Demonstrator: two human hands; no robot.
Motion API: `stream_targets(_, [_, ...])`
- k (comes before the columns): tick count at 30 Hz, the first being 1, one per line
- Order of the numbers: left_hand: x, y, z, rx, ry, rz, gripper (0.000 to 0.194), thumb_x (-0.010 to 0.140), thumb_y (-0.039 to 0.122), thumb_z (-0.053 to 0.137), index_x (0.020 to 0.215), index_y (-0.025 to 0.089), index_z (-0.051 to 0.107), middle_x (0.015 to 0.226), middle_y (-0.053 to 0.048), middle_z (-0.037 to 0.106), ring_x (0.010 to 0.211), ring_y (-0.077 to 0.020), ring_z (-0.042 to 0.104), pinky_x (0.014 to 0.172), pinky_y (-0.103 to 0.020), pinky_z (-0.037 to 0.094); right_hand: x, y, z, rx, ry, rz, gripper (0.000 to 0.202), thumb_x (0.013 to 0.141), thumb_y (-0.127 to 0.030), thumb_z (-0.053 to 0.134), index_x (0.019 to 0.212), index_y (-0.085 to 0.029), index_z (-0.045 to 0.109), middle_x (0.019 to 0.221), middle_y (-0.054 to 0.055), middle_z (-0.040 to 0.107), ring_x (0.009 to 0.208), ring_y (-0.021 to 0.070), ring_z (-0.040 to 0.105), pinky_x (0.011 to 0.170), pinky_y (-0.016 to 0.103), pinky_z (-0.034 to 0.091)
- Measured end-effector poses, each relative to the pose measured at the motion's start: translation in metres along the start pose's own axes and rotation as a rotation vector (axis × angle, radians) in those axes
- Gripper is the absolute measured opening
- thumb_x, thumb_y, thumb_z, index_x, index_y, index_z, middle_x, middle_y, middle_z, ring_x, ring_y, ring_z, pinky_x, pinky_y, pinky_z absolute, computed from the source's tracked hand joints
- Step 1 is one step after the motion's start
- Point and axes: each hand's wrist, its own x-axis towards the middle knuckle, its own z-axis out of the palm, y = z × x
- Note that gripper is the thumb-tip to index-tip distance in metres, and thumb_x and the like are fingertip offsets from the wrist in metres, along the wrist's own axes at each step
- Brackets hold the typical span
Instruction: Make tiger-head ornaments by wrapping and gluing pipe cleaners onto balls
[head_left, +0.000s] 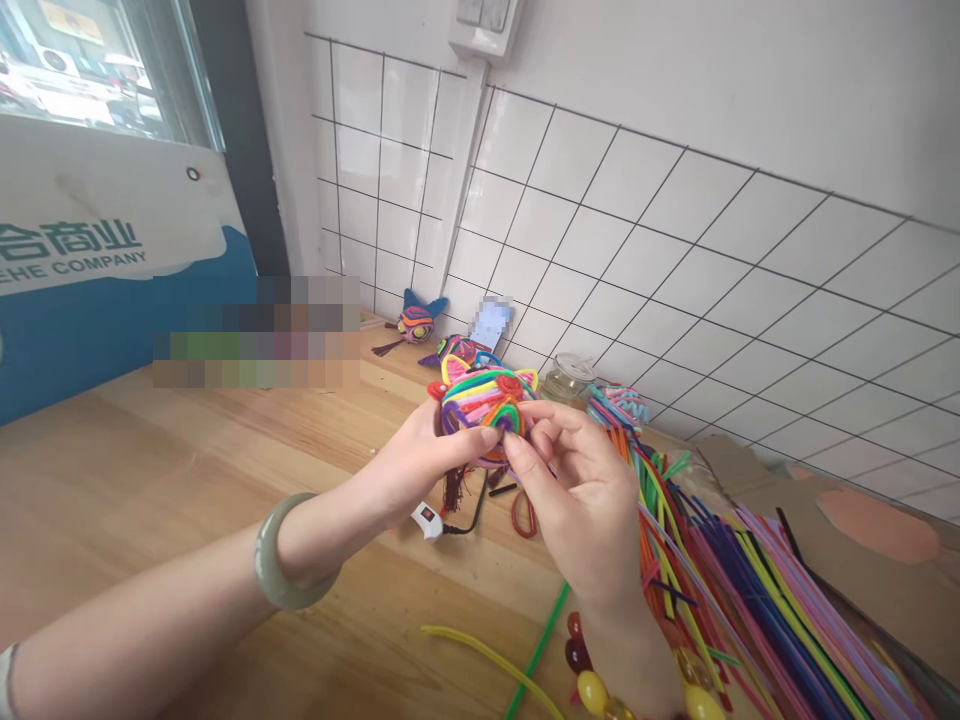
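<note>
- The left hand (pixel 409 462) holds a colourful pipe-cleaner figure (pixel 480 402) from the left side; its grip is pressed on the figure, with the thumb against the front.
- The right hand (pixel 581 490) meets the figure from the right; thumb and forefinger pinch a small orange and green coil at its lower front.
- The figure is held in the air above the wooden table (pixel 150 470), between the two hands.
- A pale green bangle (pixel 281 560) sits on the left wrist, and a bracelet of yellow and red beads (pixel 600 685) on the right wrist.
- A big pile of loose pipe cleaners (pixel 750 580) in many colours lies on the table to the right of the hands.
- Two finished figures (pixel 416 322) lie farther back near the tiled wall (pixel 675 250), and a small glass jar (pixel 568 378) stands beside them.
- A yellow pipe cleaner (pixel 480 655) and a green one (pixel 538 645) lie apart at the near edge.
</note>
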Motion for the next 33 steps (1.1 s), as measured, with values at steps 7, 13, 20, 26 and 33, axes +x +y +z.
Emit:
stream_targets(7, [0.000, 0.002, 0.000, -0.007, -0.023, -0.044, 0.038, 0.085, 0.029, 0.069, 0.121, 0.018, 0.066, 0.121, -0.012, 0.070, 0.110, -0.0289, 0.066, 0.090, -0.036, 0.054, 0.003, 0.001, -0.002, 0.054, -0.008, 0.040, 0.014, 0.084, -0.019, 0.067, 0.097, -0.023, 0.069, 0.068, -0.006, 0.042, 0.061, 0.0097, 0.047, 0.057, 0.023, 0.047])
stream_targets(13, [0.000, 0.005, 0.000, -0.026, -0.028, -0.095, 0.037, 0.084, 0.031, 0.069, 0.118, 0.017, 0.068, 0.120, -0.012, 0.070, 0.110, -0.0294, 0.066, 0.088, -0.035, 0.056, 0.005, -0.002, -0.007, -0.098, -0.058, -0.243, 0.024, 0.088, -0.008, 0.063, 0.100, -0.025, 0.075, 0.075, -0.003, 0.053, 0.066, 0.0098, 0.051, 0.057, 0.023, 0.045])
stream_targets(20, [-0.002, 0.006, 0.001, -0.030, -0.044, -0.104, 0.032, 0.087, 0.032, 0.067, 0.115, 0.017, 0.070, 0.118, -0.011, 0.071, 0.110, -0.0286, 0.066, 0.088, -0.035, 0.055, 0.005, -0.002, -0.008, -0.097, -0.070, -0.267, 0.025, 0.089, -0.009, 0.062, 0.102, -0.025, 0.076, 0.075, -0.001, 0.057, 0.065, 0.0110, 0.055, 0.053, 0.025, 0.046])
stream_targets(26, [-0.002, 0.007, 0.001, -0.036, -0.053, -0.080, 0.037, 0.085, 0.035, 0.070, 0.117, 0.017, 0.069, 0.120, -0.012, 0.070, 0.110, -0.0293, 0.066, 0.091, -0.038, 0.054, 0.004, -0.003, -0.009, -0.102, -0.050, -0.227, 0.023, 0.088, -0.013, 0.064, 0.101, -0.027, 0.077, 0.074, -0.001, 0.058, 0.065, 0.0121, 0.056, 0.053, 0.026, 0.047])
stream_targets(33, [-0.001, 0.009, -0.001, -0.024, -0.096, -0.084, 0.035, 0.084, 0.033, 0.071, 0.115, 0.019, 0.070, 0.107, -0.009, 0.074, 0.098, -0.0260, 0.070, 0.087, -0.034, 0.053, 0.006, -0.003, -0.011, -0.118, -0.037, -0.225, 0.021, 0.088, -0.013, 0.065, 0.099, -0.026, 0.077, 0.073, -0.001, 0.059, 0.065, 0.0120, 0.055, 0.054, 0.026, 0.046])
